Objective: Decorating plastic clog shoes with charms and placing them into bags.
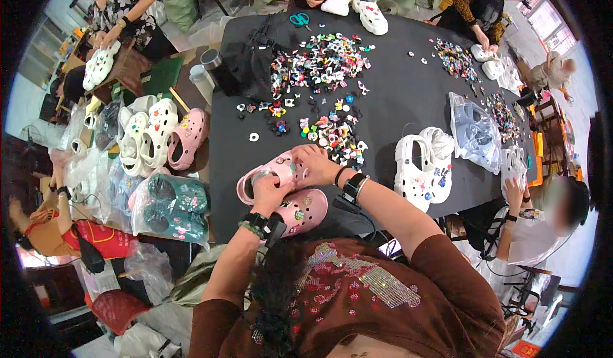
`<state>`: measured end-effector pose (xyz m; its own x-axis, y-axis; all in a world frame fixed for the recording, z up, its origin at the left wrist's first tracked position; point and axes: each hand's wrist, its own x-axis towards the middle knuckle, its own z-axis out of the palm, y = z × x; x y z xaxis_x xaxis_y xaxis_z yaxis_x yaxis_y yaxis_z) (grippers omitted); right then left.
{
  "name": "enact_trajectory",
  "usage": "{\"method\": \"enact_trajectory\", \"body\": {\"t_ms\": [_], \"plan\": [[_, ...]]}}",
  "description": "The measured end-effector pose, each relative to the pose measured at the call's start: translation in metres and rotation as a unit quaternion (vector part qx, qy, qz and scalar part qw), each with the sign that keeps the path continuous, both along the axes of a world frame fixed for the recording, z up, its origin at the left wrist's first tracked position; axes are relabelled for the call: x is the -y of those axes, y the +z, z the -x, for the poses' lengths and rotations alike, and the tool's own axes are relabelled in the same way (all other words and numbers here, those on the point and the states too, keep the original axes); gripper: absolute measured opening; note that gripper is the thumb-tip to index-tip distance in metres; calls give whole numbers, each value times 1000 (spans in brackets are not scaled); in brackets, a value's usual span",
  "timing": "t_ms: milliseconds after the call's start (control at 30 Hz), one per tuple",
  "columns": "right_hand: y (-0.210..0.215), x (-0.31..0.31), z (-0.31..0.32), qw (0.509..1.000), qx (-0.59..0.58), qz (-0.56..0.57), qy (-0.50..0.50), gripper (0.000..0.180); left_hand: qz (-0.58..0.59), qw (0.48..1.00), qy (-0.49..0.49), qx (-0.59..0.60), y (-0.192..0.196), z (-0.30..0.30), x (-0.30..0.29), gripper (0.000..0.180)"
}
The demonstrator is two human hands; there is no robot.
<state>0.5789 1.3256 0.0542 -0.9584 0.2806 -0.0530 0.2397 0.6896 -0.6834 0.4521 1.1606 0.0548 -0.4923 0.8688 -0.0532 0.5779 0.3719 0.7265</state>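
Note:
Two pink foam clogs lie at the near edge of a black table (pixel 396 90). My left hand (pixel 269 192) grips the upper pink clog (pixel 271 169) at its side. My right hand (pixel 314 161) presses its fingers onto that clog's top, where small charms sit. The lower pink clog (pixel 305 210) rests just below, partly under my left wrist. A heap of small colourful charms (pixel 322 64) spreads over the table beyond my hands, with a closer cluster (pixel 338 134) right by my right hand.
A white clog pair (pixel 421 169) lies to my right, by a clear plastic bag (pixel 476 134). White and pink clogs (pixel 159 134) and green clogs (pixel 175 205) are stacked left. Scissors (pixel 299 19) lie far back. Other people work around the table.

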Motion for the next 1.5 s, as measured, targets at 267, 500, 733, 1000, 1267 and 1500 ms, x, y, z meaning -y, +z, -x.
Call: {"method": "enact_trajectory", "body": {"t_ms": [267,500,733,1000,1267,1500], "plan": [[2,7,-8,1000,11,-17,-3,73,-62,993,-65,72,22,19,28,22],[-8,-14,-30,993,-115,-35,-15,55,-52,973,-121,-190,46,22,51,26],[-3,-26,-96,980,-152,-94,-89,30,73,991,-108,14,45,33,56,46],[-24,-3,-162,981,-85,-140,-104,39,-93,970,-173,-144,56,35,72,61],[-62,19,-190,966,143,-159,-146,73,88,949,-200,-227,32,26,79,45],[-65,22,-187,965,156,-133,-164,71,41,956,-206,-207,18,31,79,22]]}}
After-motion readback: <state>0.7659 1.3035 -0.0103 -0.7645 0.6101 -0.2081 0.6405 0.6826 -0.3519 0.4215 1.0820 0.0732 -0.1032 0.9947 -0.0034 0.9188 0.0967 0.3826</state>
